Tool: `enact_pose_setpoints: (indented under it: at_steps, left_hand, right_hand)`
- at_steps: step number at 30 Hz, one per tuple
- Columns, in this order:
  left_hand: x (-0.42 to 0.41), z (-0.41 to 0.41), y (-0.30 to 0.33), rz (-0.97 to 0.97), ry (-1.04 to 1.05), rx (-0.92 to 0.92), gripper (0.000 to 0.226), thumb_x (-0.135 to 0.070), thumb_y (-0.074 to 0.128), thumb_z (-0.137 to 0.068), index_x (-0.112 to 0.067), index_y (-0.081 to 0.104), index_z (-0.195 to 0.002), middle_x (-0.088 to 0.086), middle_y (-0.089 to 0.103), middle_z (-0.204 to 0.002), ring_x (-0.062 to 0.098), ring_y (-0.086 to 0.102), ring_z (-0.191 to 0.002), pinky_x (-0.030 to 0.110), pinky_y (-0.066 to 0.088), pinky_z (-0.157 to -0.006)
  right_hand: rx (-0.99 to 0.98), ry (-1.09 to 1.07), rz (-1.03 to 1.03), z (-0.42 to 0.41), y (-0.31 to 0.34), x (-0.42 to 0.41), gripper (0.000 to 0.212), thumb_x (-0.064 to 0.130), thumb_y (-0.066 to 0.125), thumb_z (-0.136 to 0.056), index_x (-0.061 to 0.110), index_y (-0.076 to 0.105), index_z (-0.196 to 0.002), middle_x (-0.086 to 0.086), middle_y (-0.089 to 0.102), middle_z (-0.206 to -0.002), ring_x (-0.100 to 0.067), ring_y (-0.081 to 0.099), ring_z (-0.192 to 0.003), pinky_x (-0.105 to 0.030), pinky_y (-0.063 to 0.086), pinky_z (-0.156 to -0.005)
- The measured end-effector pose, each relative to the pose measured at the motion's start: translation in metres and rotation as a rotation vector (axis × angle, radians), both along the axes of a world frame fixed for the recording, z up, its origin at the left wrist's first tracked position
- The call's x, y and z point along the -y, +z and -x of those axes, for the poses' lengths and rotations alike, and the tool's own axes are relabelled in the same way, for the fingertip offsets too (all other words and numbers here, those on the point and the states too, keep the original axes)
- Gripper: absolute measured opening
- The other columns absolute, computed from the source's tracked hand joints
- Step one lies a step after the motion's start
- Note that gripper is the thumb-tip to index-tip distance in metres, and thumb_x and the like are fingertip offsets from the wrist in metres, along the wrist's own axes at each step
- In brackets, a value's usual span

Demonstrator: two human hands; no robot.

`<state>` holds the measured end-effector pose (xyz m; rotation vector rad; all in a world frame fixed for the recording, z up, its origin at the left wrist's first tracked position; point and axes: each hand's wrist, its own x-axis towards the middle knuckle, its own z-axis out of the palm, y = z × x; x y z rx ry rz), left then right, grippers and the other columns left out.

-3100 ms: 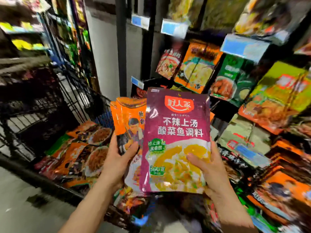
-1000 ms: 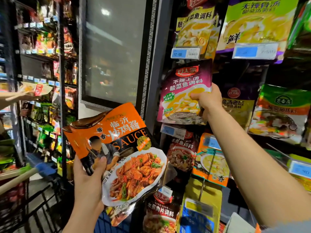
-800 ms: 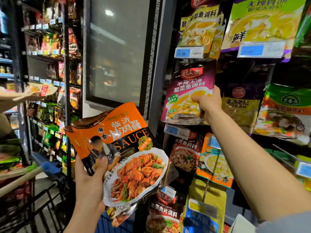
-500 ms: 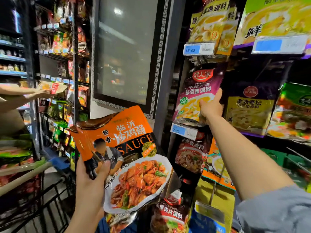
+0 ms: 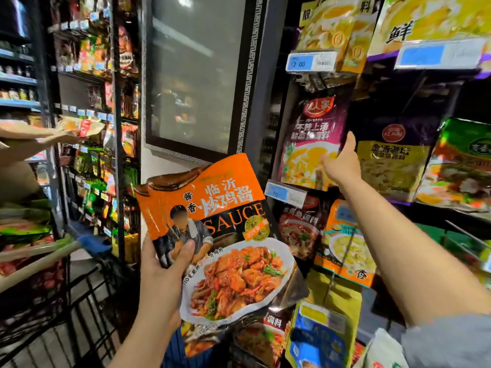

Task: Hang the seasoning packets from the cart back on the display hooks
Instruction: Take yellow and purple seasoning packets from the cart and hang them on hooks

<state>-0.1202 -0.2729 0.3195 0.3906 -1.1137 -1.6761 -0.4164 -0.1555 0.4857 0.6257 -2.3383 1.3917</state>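
The display rack fills the right half of my view, crowded with hanging packets and blue price tags, and the black wire cart sits low at the left with its pale handle crossing the corner. Between them I see the orange sauce packet, tilted and held up in front of the rack; at least 1 more packet edge shows behind its lower part, though I cannot tell how many are stacked there. My left hand is closed around that packet's lower left corner, thumb pressed across the front. The purple seasoning packet hangs in the rack's middle row, just above a blue price tag. My right hand is stretched up to the purple packet's right edge with thumb raised and fingers loose; it looks released, touching or just beside the packet, but blur keeps me from being sure.
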Motion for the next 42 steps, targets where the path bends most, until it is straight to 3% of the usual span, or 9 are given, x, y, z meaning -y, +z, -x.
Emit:
enact_pose_setpoints:
  at_steps: [6,11,16,22,24,27,30,35,42]
  left_hand:
    - [-0.033,0.017,0.008,0.001,-0.092,-0.018,0.063,-0.025,0.089,-0.067,-0.053,0.058,-0.113,0.001,0.065,-0.128,0.026,0.064,-0.116,0.058,0.045,-0.103]
    - [-0.086,0.053,0.012,0.071,-0.246,-0.055,0.064,-0.012,0.074,-0.076,-0.034,0.052,-0.132,0.0,0.065,-0.127,0.019,0.066,-0.113,0.054,0.048,-0.102]
    - [-0.163,0.088,0.018,0.193,-0.439,-0.074,0.056,-0.01,0.07,-0.082,-0.04,0.053,-0.127,-0.01,0.066,-0.124,0.011,0.065,-0.112,0.045,0.05,-0.098]
    - [-0.246,0.116,0.034,0.337,-0.541,-0.078,0.055,-0.043,0.066,-0.083,-0.042,0.048,-0.135,-0.009,0.059,-0.135,0.017,0.058,-0.123,0.048,0.046,-0.103]
    - [-0.268,0.128,0.034,0.327,-0.546,-0.069,0.055,-0.048,0.067,-0.085,-0.043,0.046,-0.136,-0.006,0.055,-0.14,0.02,0.053,-0.128,0.049,0.043,-0.106]
    - [-0.301,0.149,0.04,0.301,-0.545,-0.103,0.065,-0.059,0.072,-0.079,-0.036,0.048,-0.135,0.002,0.054,-0.14,0.028,0.051,-0.13,0.053,0.04,-0.108]
    - [-0.336,0.171,0.046,0.27,-0.526,-0.191,0.046,-0.046,0.07,-0.078,-0.039,0.057,-0.121,0.002,0.063,-0.129,0.027,0.058,-0.122,0.049,0.044,-0.105]
    - [-0.377,0.188,0.05,0.213,-0.528,-0.265,0.027,-0.006,0.051,-0.1,-0.029,0.053,-0.115,-0.019,0.069,-0.099,-0.005,0.065,-0.091,0.015,0.052,-0.084]
    - [-0.383,0.189,0.052,0.204,-0.602,-0.241,0.033,-0.009,0.052,-0.1,-0.036,0.053,-0.119,-0.009,0.064,-0.119,0.011,0.06,-0.113,0.026,0.048,-0.094]
  right_hand:
    - [0.049,0.466,0.157,-0.127,-0.05,-0.085,0.075,0.044,0.062,-0.086,0.039,0.022,-0.149,0.006,0.06,-0.12,0.006,0.059,-0.102,-0.013,0.047,-0.084]
    - [0.186,0.51,0.14,-0.167,-0.097,-0.159,0.082,0.018,0.078,-0.076,0.044,0.031,-0.139,0.042,0.056,-0.116,0.015,0.056,-0.109,-0.009,0.049,-0.083]
    - [0.189,0.237,0.304,-0.16,-0.104,-0.243,0.084,-0.005,0.079,-0.073,0.03,0.043,-0.14,0.002,0.069,-0.115,-0.001,0.068,-0.094,-0.015,0.052,-0.07]
    - [0.107,0.036,0.496,-0.162,-0.097,-0.347,0.069,-0.004,0.077,-0.075,0.045,0.055,-0.119,0.009,0.068,-0.117,-0.009,0.068,-0.103,-0.028,0.058,-0.074]
    - [0.081,-0.042,0.564,-0.157,-0.094,-0.388,0.071,-0.009,0.072,-0.077,0.043,0.055,-0.122,0.002,0.071,-0.115,-0.016,0.07,-0.102,-0.04,0.058,-0.083]
    - [0.036,-0.169,0.72,-0.141,-0.087,-0.455,0.071,-0.019,0.06,-0.081,0.027,0.051,-0.134,0.007,0.076,-0.093,-0.01,0.071,-0.084,-0.033,0.058,-0.079]
    - [-0.003,-0.255,0.831,-0.127,-0.076,-0.505,0.067,-0.018,0.057,-0.085,0.02,0.047,-0.139,-0.002,0.073,-0.104,-0.018,0.069,-0.091,-0.033,0.057,-0.08]
    - [0.001,-0.248,0.848,-0.117,-0.074,-0.534,0.062,-0.016,0.058,-0.086,0.032,0.052,-0.124,-0.011,0.065,-0.124,-0.026,0.064,-0.108,-0.051,0.05,-0.097]
    - [0.003,-0.293,0.816,-0.109,-0.085,-0.552,0.065,-0.009,0.067,-0.083,0.041,0.056,-0.123,-0.009,0.065,-0.125,-0.024,0.064,-0.112,-0.047,0.057,-0.086]
